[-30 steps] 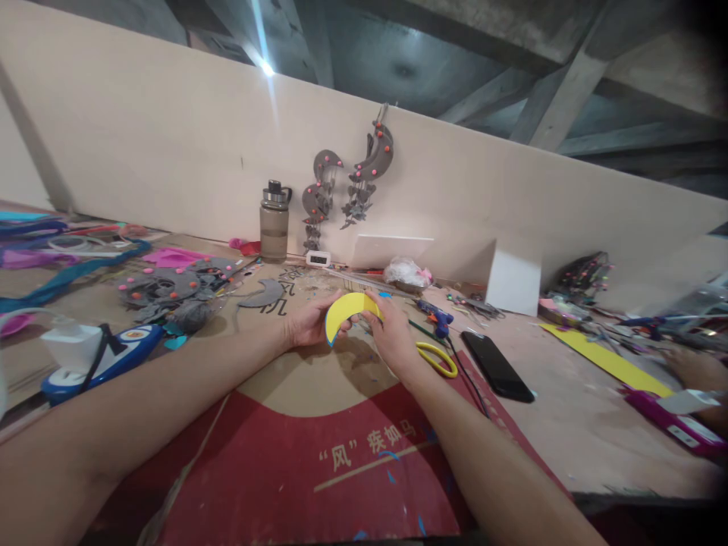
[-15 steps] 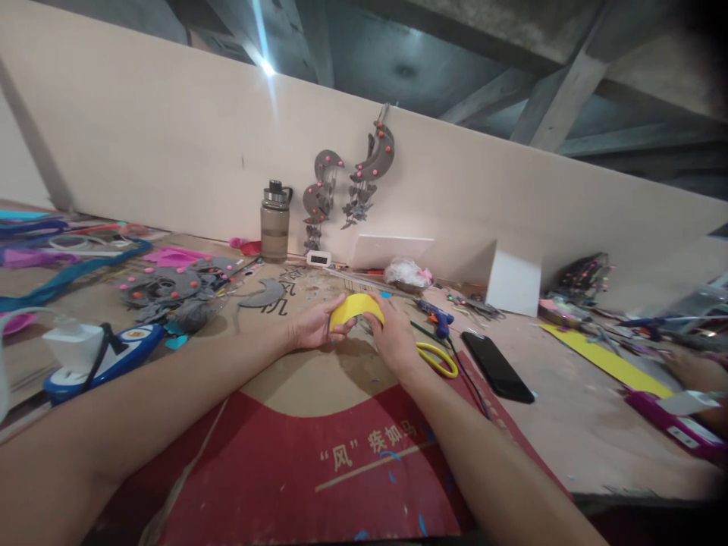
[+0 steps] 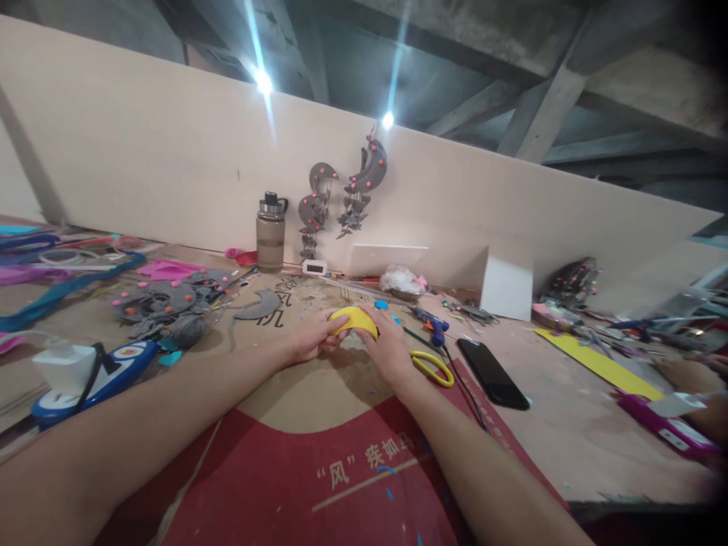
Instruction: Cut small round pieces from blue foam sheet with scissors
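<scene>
Both hands hold a yellow crescent-shaped foam piece (image 3: 353, 321) low over the cardboard sheet (image 3: 318, 387) on the table. My left hand (image 3: 310, 339) grips its left end, thumb on top. My right hand (image 3: 387, 346) pinches its right end. The piece lies almost flat, so only its upper face shows. Yellow-handled scissors (image 3: 433, 365) lie just right of my right hand.
A blue glue gun (image 3: 431, 324) and a black phone (image 3: 492, 373) lie to the right. A water bottle (image 3: 271, 233) stands by the back board under grey moon hangings (image 3: 346, 189). Grey foam shapes (image 3: 171, 297) are piled at left. Another person's hand (image 3: 691, 375) is at far right.
The yellow crescent has tipped from upright to nearly flat and dropped toward the cardboard. Both hands moved down slightly with it. The camera view tilted a little.
</scene>
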Demonstrator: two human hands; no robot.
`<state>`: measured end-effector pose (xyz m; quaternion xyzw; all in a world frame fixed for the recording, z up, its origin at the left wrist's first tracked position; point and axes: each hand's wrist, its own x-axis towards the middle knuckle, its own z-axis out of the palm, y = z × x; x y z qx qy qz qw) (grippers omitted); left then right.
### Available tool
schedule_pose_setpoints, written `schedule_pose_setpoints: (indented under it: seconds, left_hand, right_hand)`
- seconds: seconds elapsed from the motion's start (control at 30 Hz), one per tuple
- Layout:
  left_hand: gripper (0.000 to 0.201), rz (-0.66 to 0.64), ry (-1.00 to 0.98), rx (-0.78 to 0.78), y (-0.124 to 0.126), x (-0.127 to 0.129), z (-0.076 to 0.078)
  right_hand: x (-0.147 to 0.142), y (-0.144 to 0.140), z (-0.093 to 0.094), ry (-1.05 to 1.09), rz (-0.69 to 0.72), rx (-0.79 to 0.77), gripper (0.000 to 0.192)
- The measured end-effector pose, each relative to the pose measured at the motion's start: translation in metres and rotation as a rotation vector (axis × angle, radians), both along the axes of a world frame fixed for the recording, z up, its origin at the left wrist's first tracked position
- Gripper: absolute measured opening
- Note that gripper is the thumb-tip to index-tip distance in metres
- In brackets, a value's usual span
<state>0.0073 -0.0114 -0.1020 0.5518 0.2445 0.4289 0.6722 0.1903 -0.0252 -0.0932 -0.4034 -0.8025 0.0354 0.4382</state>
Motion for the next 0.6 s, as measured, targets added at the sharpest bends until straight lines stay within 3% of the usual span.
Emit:
schedule_pose_setpoints:
  seconds: [0.37,0.6]
  left_hand:
    - [0.036,0.008,0.033,-0.043,0.0012,-0.0003,-0.0026]
    - [0.036,0.038,0.005,-0.081,0.0024,-0.0003,-0.0037]
  right_hand:
    - [0.0006,0.0025,-0.0065,0.027,-0.033,0.001,0.043]
    - [-0.005,-0.0004,-0.0038,0.213,0.042,-0.11,0.049]
